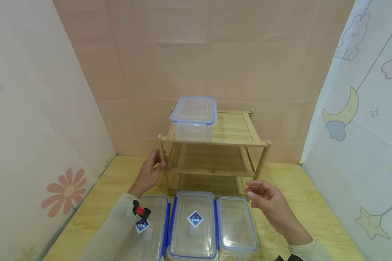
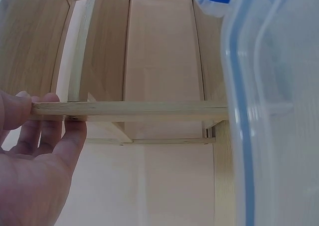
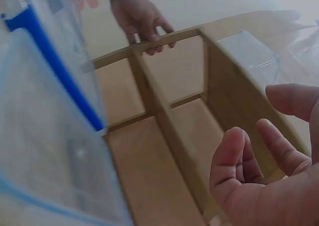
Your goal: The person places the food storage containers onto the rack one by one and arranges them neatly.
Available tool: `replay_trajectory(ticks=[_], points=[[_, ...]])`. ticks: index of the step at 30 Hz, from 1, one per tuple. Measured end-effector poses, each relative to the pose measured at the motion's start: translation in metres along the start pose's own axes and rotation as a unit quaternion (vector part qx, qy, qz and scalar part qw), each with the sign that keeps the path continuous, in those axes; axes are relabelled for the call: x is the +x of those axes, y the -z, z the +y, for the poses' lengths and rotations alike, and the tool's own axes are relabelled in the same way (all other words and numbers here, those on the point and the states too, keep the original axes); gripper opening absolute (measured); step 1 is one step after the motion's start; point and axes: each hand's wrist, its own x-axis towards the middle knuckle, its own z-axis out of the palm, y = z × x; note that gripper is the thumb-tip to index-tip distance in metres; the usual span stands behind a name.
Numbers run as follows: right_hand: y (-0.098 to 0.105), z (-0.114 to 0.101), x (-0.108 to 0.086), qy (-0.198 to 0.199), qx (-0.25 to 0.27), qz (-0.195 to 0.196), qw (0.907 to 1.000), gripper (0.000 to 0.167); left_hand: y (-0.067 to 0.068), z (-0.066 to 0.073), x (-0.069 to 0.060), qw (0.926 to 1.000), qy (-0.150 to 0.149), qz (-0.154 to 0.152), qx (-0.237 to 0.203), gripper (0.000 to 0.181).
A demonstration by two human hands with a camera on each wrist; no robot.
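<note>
A wooden shelf rack (image 1: 215,143) with three levels stands at the back of the table. My left hand (image 1: 151,168) grips its front left post; in the left wrist view, the thumb lies on one side of the post and the fingers (image 2: 75,138) on the other. Beside the front right post is my right hand (image 1: 269,203), its fingers loosely bent. The right wrist view shows that hand (image 3: 269,176) holding nothing, apart from the wood. On the rack's top level, toward the left, sits a clear lidded food container (image 1: 194,117) with a blue rim.
Three more clear food containers lie in a row before the rack: a left one (image 1: 150,235) partly covered by my sleeve, a middle one (image 1: 196,244) with a blue-edged lid, and a narrower right one (image 1: 236,224). Cloth walls (image 1: 199,54) enclose the wooden table (image 1: 313,203).
</note>
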Motion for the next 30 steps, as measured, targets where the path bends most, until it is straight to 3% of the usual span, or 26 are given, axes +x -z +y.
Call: replay_trajectory(ticks=[5,10,19,30], points=[[-0.001,0.026,-0.005,-0.041,-0.029,0.027,0.9984,0.030,0.005,-0.001,0.000,1.0000,-0.003,0.004,0.006,0.035],[0.002,0.047,-0.016,-0.081,-0.060,0.061,0.9931,0.040,0.003,-0.004,0.001,1.0000,0.000,0.002,-0.001,0.035],[0.002,0.076,-0.029,-0.122,-0.068,0.122,0.9827,0.040,-0.001,0.000,0.000,1.0000,0.004,0.004,-0.007,0.035],[0.000,0.098,-0.039,-0.176,-0.090,0.138,0.9706,0.058,-0.002,-0.001,-0.001,1.0000,0.007,0.001,-0.005,0.036]])
